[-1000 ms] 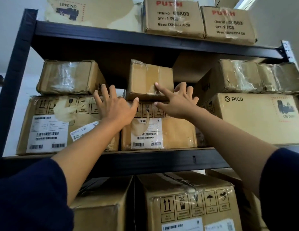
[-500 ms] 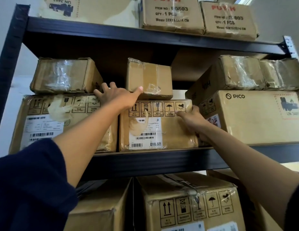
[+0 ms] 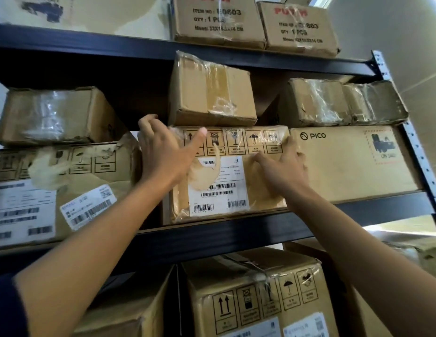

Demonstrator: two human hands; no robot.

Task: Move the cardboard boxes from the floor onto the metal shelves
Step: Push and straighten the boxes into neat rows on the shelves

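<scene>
left hand (image 3: 164, 152), right hand (image 3: 282, 170) on labelled box (image 3: 226, 190), fingertips perhaps hidden

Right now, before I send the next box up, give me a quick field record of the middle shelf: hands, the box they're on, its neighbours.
left hand: fingers spread, on the upper left corner of the labelled box
right hand: flat against the right side of the labelled box's front
labelled box: on the middle shelf, barcode label facing out
small taped box: stacked on top of the labelled box
PICO box: immediately right of the labelled box
shelf beam: below the labelled box
</scene>
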